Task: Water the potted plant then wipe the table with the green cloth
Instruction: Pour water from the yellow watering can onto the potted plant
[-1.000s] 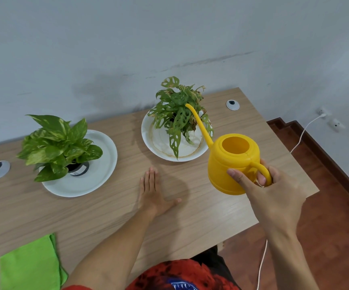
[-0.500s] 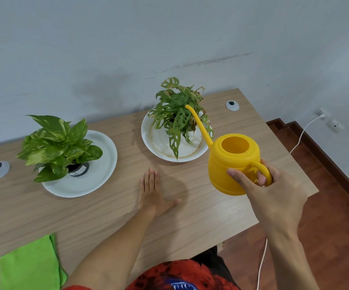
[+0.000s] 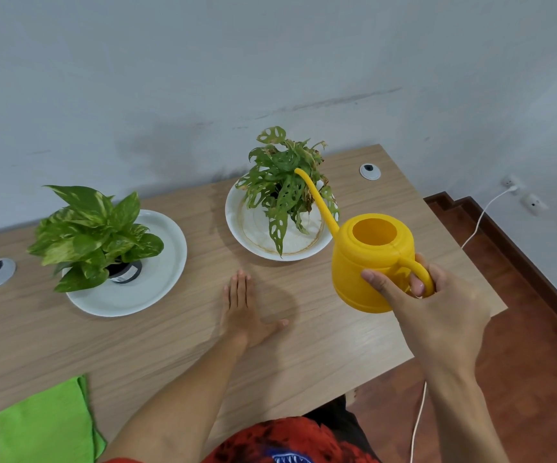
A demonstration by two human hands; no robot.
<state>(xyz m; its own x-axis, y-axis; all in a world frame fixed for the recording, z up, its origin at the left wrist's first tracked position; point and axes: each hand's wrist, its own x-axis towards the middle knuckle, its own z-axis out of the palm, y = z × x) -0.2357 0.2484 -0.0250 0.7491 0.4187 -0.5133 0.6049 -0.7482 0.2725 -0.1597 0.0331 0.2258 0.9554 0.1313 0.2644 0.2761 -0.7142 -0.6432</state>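
On the bench [image 3: 354, 349]: one potted plant [image 3: 93, 235] on a plate [image 3: 157, 289] at left, another plant [image 3: 284, 188] in a dish [image 3: 237, 222] further back, center-right. Cloth [image 3: 43, 426] lay at near-left corner. Watering can [image 3: 370, 262] was held above bench's right side, spout over the 2nd plant. Left hand [image 3: 242, 312] lay flat btwn the plates, nearer the front.

No readable text anywhere here

The small black pot [image 3: 124, 271] wears a label, and the person's red shirt [image 3: 290, 442] has a blue-white print, but both are too blurry to read.
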